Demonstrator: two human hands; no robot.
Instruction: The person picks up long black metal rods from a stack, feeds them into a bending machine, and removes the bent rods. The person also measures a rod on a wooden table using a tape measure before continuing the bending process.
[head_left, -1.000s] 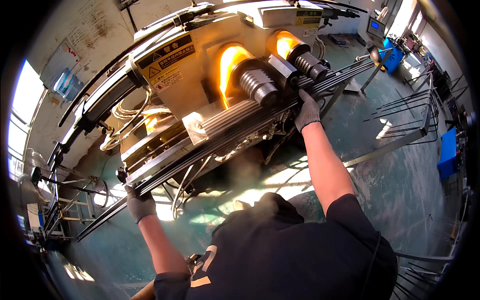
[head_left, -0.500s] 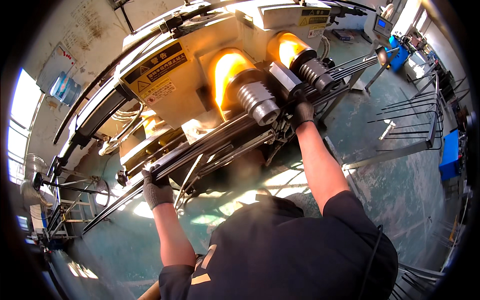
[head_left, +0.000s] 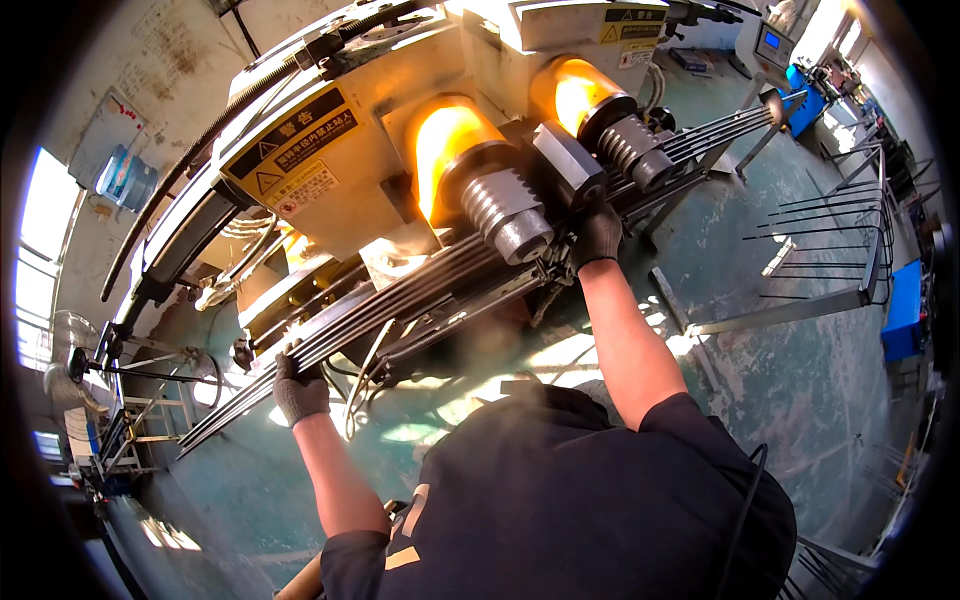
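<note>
A bundle of long, thin metal rods (head_left: 400,290) runs slantwise from the lower left to the upper right along the front of a machine. My left hand (head_left: 300,392), in a dark knitted glove, is closed around the rods near their left end. Farther right, my right hand (head_left: 598,238), also gloved, reaches in by the rods just below a hexagonal metal block (head_left: 568,163); its fingertips are hidden. Left of that hand, a ribbed metal cylinder (head_left: 505,212) sticks out of a glowing orange opening (head_left: 445,145). A second ribbed cylinder (head_left: 638,150) stands to the right.
The pale machine housing (head_left: 330,200) carries warning labels. At the right stands a metal rack (head_left: 790,315) with several rods, near a blue box (head_left: 903,312). A fan (head_left: 75,370) is at the far left, and a control panel (head_left: 770,45) at the back right.
The rods have slid a little toward the upper right and lie more spread out side by side. Both hands stay at the rods, and the whole view has shifted slightly.
</note>
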